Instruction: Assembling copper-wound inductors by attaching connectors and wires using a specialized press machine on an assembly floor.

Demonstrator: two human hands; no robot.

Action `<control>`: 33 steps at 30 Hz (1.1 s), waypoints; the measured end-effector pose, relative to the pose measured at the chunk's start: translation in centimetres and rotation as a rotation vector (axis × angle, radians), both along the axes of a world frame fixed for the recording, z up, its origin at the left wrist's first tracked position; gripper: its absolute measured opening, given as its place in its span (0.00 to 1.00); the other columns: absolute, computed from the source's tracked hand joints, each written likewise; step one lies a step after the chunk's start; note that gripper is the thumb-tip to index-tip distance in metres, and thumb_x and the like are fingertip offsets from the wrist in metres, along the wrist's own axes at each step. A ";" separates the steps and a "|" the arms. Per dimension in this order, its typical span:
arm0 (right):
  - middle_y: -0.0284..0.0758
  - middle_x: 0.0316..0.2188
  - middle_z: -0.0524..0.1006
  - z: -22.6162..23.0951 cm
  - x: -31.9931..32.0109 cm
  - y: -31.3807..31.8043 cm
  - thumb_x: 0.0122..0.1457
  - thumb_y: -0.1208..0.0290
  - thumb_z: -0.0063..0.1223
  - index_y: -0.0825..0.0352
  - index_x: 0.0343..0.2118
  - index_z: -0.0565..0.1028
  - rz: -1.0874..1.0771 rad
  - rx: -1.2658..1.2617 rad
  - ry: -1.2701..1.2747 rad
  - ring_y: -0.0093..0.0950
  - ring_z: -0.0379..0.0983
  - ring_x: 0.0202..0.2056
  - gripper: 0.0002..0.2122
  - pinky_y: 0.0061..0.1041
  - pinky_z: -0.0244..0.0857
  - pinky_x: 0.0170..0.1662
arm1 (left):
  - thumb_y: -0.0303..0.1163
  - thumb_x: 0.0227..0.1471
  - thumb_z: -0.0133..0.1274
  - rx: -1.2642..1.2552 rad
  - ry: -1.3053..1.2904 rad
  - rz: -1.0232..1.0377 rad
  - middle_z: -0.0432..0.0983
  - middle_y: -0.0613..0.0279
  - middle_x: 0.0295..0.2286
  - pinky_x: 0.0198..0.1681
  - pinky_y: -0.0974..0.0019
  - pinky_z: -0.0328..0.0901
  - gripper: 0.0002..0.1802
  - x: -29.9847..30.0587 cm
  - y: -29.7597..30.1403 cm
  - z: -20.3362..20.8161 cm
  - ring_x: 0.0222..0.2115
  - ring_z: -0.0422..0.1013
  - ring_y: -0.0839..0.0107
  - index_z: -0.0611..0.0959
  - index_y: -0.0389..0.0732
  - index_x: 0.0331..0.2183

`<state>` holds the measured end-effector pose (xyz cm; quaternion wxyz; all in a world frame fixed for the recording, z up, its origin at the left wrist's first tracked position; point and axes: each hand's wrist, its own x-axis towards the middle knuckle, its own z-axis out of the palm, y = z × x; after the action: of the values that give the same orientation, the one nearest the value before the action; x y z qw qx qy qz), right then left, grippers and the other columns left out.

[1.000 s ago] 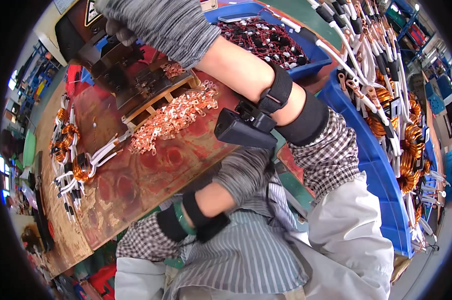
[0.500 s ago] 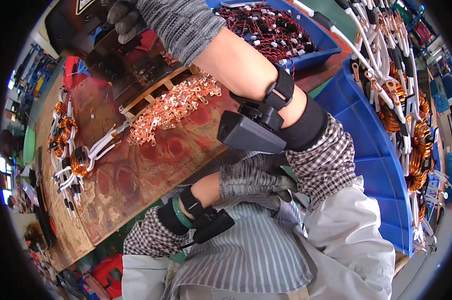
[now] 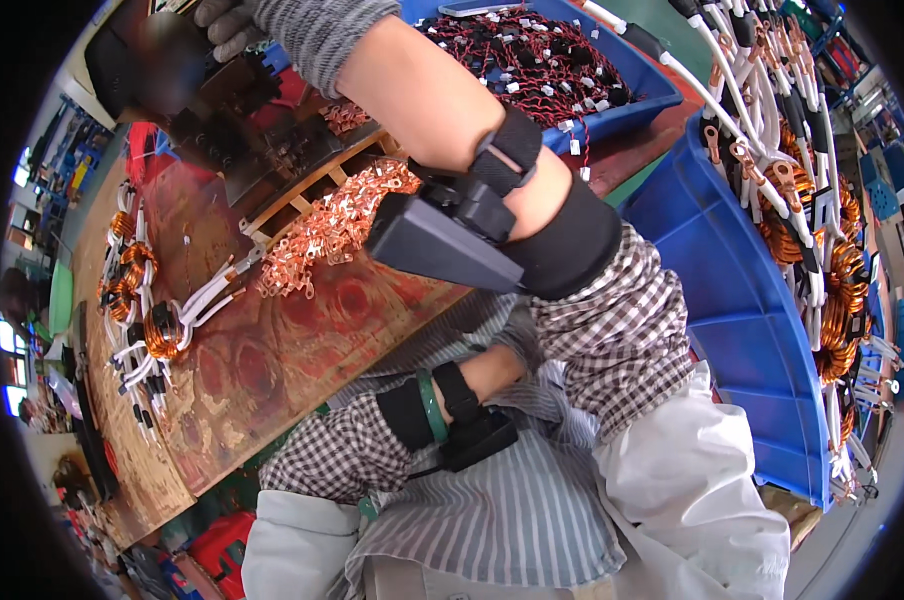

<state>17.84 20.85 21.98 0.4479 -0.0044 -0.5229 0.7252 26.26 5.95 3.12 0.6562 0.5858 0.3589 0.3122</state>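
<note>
My right arm reaches across the table to the far left. Its hand (image 3: 229, 28), in a grey knitted glove, is at the top edge beside a dark metal machine (image 3: 222, 130). The fingers are curled; whatever they hold is out of sight. My left hand (image 3: 521, 335) is low in front of my striped apron, mostly hidden behind the right forearm, with only some grey glove showing. Left of my right forearm lies a heap of copper cable lugs (image 3: 322, 235). White cable ends (image 3: 212, 292) lie beside the heap, some reaching a metal piece at the machine's wooden base.
Copper-wound coils with white leads (image 3: 162, 330) line the table's left side. A blue tray (image 3: 655, 88) of red-black twisted wires stands at the back. On the right is a large blue bin (image 3: 742, 330), with more coils and lugged cables (image 3: 837, 290) beyond it.
My right arm has shifted left, its hand slightly up and left. My left hand has moved right and slipped behind the right forearm, where its fingers no longer show.
</note>
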 end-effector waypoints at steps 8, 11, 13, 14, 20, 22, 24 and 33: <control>0.30 0.13 0.70 2.1 0.4 0.2 0.50 0.65 0.52 0.67 0.24 0.70 -0.087 0.298 0.221 0.21 0.64 0.11 0.09 0.18 0.59 0.13 | 0.32 0.49 0.49 0.250 0.262 0.194 0.72 0.56 0.35 0.38 0.69 0.65 0.22 -2.8 0.0 -2.2 0.35 0.69 0.70 0.67 0.33 0.45; 0.31 0.13 0.71 2.3 0.3 -0.1 0.49 0.66 0.52 0.67 0.23 0.71 -0.189 0.409 0.184 0.21 0.65 0.12 0.08 0.19 0.60 0.15 | 0.32 0.49 0.49 0.242 0.271 0.167 0.72 0.56 0.35 0.39 0.69 0.64 0.22 -3.8 0.2 -1.7 0.36 0.69 0.70 0.67 0.33 0.45; 0.32 0.14 0.71 1.5 1.5 -0.1 0.49 0.67 0.51 0.67 0.23 0.71 -0.302 0.522 0.125 0.22 0.66 0.13 0.08 0.20 0.60 0.16 | 0.32 0.49 0.49 0.232 0.265 0.142 0.72 0.56 0.35 0.40 0.68 0.64 0.22 -4.2 0.2 -1.2 0.36 0.69 0.70 0.67 0.33 0.45; 0.32 0.14 0.71 1.8 1.9 0.1 0.49 0.68 0.51 0.67 0.23 0.72 -0.353 0.576 0.097 0.22 0.66 0.13 0.07 0.20 0.60 0.16 | 0.32 0.49 0.48 0.229 0.261 0.129 0.72 0.56 0.35 0.40 0.68 0.64 0.22 -4.4 0.4 -1.0 0.37 0.68 0.70 0.67 0.33 0.45; 0.33 0.15 0.73 -1.7 3.7 3.1 0.48 0.70 0.50 0.67 0.22 0.73 -0.799 0.991 -0.265 0.23 0.68 0.15 0.06 0.21 0.61 0.19 | 0.32 0.49 0.48 0.230 0.156 -0.009 0.72 0.55 0.36 0.42 0.68 0.63 0.22 -4.8 -1.1 -0.2 0.38 0.68 0.70 0.66 0.34 0.46; 0.34 0.15 0.73 -3.1 5.1 4.9 0.48 0.71 0.50 0.67 0.22 0.73 -0.957 1.171 -0.388 0.23 0.69 0.16 0.05 0.22 0.62 0.19 | 0.32 0.49 0.48 0.245 0.112 -0.041 0.72 0.55 0.36 0.43 0.68 0.63 0.22 -5.1 -1.9 0.5 0.39 0.67 0.70 0.66 0.34 0.46; 0.34 0.21 0.74 -3.4 5.0 1.9 0.49 0.76 0.46 0.69 0.27 0.73 -0.884 1.012 -0.341 0.23 0.69 0.21 0.05 0.22 0.62 0.25 | 0.35 0.49 0.50 -0.051 0.192 -0.020 0.71 0.57 0.38 0.44 0.68 0.62 0.24 -8.9 -3.6 0.3 0.39 0.67 0.71 0.66 0.34 0.47; 0.37 0.17 0.72 -15.8 5.2 -3.5 0.50 0.70 0.52 0.65 0.28 0.72 -0.725 0.957 -0.623 0.32 0.69 0.17 0.05 0.27 0.63 0.21 | 0.39 0.48 0.51 -0.075 -0.034 0.978 0.73 0.57 0.33 0.36 0.67 0.67 0.23 -20.1 -14.1 4.1 0.34 0.70 0.70 0.70 0.33 0.42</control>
<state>23.05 17.37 6.14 0.4439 -0.1894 -0.8566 0.1827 6.18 -8.11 7.19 0.4591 0.3193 0.5924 0.5800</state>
